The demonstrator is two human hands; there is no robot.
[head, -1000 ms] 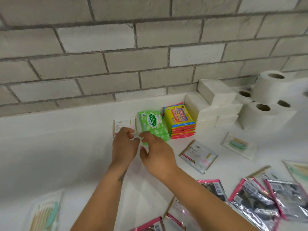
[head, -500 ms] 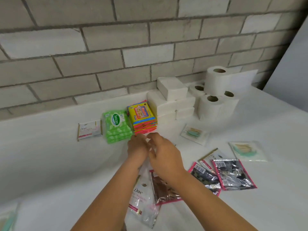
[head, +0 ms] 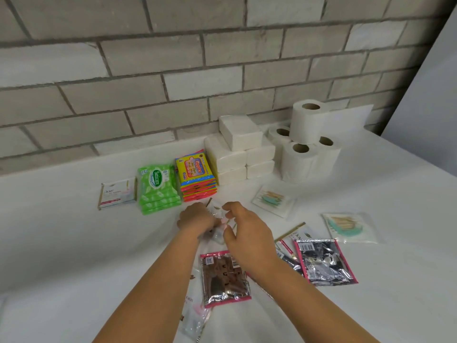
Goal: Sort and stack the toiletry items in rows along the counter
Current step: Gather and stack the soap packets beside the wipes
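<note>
Head view showed a row along the wall on the white counter point(head: 61, 243): a Dove sachet point(head: 117, 193) lying flat, then a green Sanicare stack point(head: 158, 188), a yellow-and-pink wipes stack point(head: 195, 175), folded tissue packs point(head: 238, 149) and toilet rolls point(head: 306, 142). In front of the row, the left hand point(head: 195, 217) and right hand point(head: 243, 230) met over a clear-and-white sachet point(head: 217, 230), fingers curled on it from either side. Loose foil sachets point(head: 324, 261), one brownish foil sachet point(head: 223, 277) and two cotton-bud packs point(head: 273, 200) lay scattered nearer and to the right. My judgement: the slick film could slip from that light pinch, or a forearm could drag the foil sachet beneath it. Most of the held sachet was hidden behind the fingers, its print blurred; another sachet near the bottom edge was partly covered.
</note>
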